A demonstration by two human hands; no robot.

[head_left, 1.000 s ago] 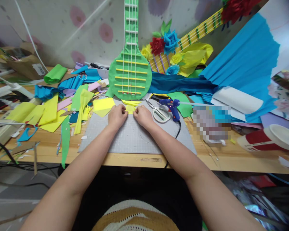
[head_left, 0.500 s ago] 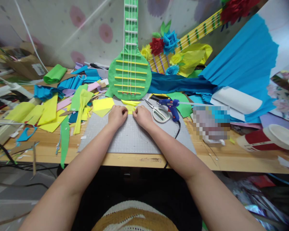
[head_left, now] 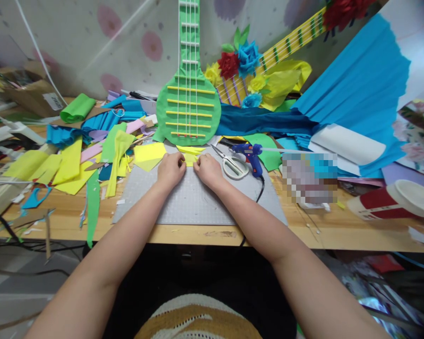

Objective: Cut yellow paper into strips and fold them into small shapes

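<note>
Between my two hands lies a small piece of yellow crepe paper (head_left: 190,160) on the grey cutting mat (head_left: 194,202). My left hand (head_left: 172,169) pinches its left side with curled fingers. On its right side, the fingers of my right hand (head_left: 207,170) are closed in the same way. Yellow paper strips (head_left: 191,150) lie just beyond the fingertips, and a larger yellow sheet (head_left: 150,154) rests left of my left hand. Scissors (head_left: 235,167) with pale handles and a blue glue gun (head_left: 250,155) lie to the right of my right hand.
A green paper-covered lute (head_left: 189,110) leans upright behind the mat. Behind it stands a yellow stringed instrument (head_left: 289,44) with paper flowers. Coloured paper scraps (head_left: 69,162) crowd the left side. At right are blue crepe paper (head_left: 356,94) and a red-and-white cup (head_left: 385,202).
The view has shifted slightly, so everything sits a little further left and up. Both hands keep their pinch on the yellow paper, with hardly any movement.
</note>
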